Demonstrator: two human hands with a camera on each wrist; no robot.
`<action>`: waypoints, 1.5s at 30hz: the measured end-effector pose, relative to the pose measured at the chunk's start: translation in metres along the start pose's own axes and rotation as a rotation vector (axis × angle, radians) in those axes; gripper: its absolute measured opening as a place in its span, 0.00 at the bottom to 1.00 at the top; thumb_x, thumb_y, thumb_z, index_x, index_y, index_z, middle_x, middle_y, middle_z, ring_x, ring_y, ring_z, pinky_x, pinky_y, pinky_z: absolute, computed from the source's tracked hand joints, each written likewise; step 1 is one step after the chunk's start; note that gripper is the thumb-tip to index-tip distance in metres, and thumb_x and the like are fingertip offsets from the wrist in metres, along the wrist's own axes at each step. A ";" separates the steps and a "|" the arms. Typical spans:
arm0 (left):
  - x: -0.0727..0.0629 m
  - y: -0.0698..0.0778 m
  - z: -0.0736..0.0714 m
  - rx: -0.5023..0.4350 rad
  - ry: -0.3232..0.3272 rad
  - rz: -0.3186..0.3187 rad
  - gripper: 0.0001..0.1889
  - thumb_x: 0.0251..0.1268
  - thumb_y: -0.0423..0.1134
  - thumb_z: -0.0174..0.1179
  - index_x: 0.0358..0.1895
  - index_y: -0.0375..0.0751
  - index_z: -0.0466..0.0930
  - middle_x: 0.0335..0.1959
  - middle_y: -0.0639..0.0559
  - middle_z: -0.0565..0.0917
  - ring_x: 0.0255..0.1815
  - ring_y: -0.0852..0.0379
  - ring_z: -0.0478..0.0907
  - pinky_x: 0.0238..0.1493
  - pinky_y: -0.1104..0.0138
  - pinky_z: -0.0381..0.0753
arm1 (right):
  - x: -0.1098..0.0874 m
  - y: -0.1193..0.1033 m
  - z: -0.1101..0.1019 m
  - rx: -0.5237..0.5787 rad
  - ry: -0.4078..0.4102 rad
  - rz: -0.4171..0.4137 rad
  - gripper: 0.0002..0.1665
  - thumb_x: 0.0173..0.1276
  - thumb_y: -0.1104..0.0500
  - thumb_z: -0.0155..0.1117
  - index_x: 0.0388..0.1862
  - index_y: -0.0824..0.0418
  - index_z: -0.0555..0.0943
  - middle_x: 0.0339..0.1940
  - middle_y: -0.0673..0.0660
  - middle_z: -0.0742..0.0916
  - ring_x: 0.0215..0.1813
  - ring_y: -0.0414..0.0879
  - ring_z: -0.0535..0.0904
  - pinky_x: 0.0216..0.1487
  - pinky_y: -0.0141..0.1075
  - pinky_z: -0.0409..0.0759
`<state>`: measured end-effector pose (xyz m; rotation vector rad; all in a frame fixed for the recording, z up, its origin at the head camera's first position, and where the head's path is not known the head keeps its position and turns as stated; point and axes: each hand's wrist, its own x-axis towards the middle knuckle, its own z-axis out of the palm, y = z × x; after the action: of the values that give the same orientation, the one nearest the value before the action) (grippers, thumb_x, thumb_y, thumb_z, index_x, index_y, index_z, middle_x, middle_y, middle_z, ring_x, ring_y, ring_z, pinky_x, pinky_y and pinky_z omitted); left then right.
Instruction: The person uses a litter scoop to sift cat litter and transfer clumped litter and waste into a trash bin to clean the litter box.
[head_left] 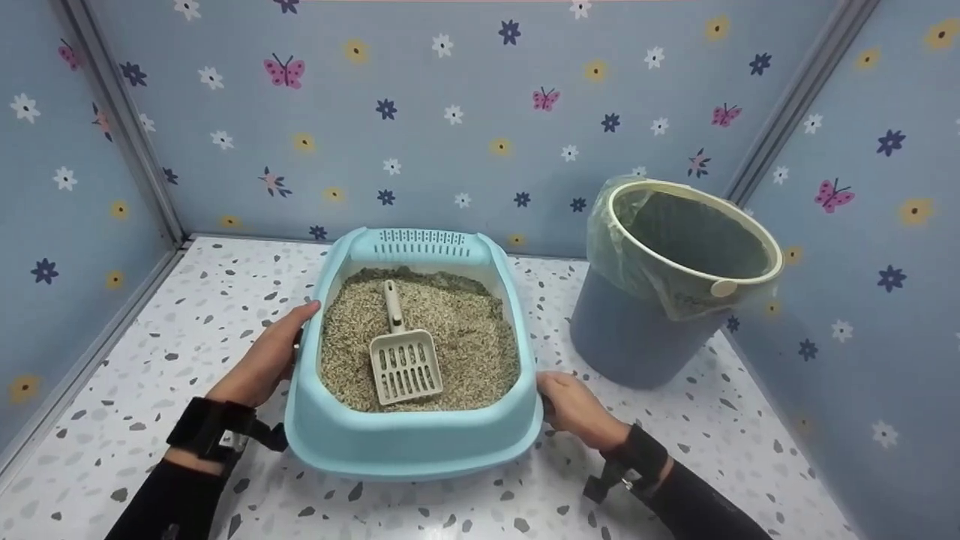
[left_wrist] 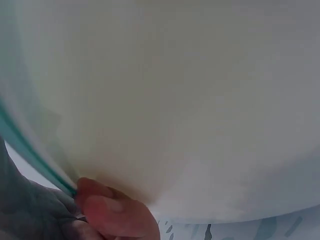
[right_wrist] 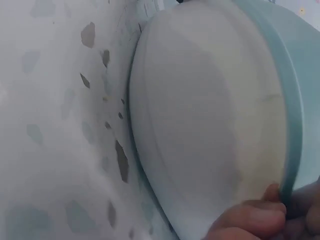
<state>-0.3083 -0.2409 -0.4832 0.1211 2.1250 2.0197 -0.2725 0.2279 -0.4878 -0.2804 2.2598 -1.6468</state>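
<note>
A light blue litter box (head_left: 412, 446) with a white lower tub (right_wrist: 195, 110) stands on the speckled surface between both hands. Granular litter (head_left: 472, 337) fills it, and on top lies a beige slotted litter scoop (head_left: 406, 367), its handle pointing to the back. On the left side, my left hand (head_left: 259, 360) grips the box's rim, with fingers (left_wrist: 117, 215) curled under the edge in the left wrist view. My right hand (head_left: 581, 411) holds the rim at the front right; its fingertips (right_wrist: 252, 220) tuck beneath that edge in the right wrist view.
At the right stands a grey-blue trash bin (head_left: 637, 341) with a cream ring and a translucent green liner (head_left: 622, 247). Patterned blue wall panels (head_left: 450, 112) close off the back and both sides. The white terrazzo-look surface (head_left: 210, 300) extends around the box.
</note>
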 end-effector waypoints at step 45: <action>-0.006 0.005 0.002 0.089 0.003 0.056 0.42 0.86 0.70 0.49 0.84 0.40 0.65 0.62 0.27 0.84 0.54 0.26 0.88 0.37 0.46 0.93 | 0.178 -0.135 0.120 -1.926 -0.334 -0.878 0.17 0.85 0.40 0.66 0.60 0.45 0.91 0.60 0.50 0.87 0.57 0.47 0.84 0.43 0.39 0.90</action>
<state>-0.3027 -0.2397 -0.4781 0.1932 2.2380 1.9559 -0.3969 0.0176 -0.4189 -1.8168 2.6092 1.0167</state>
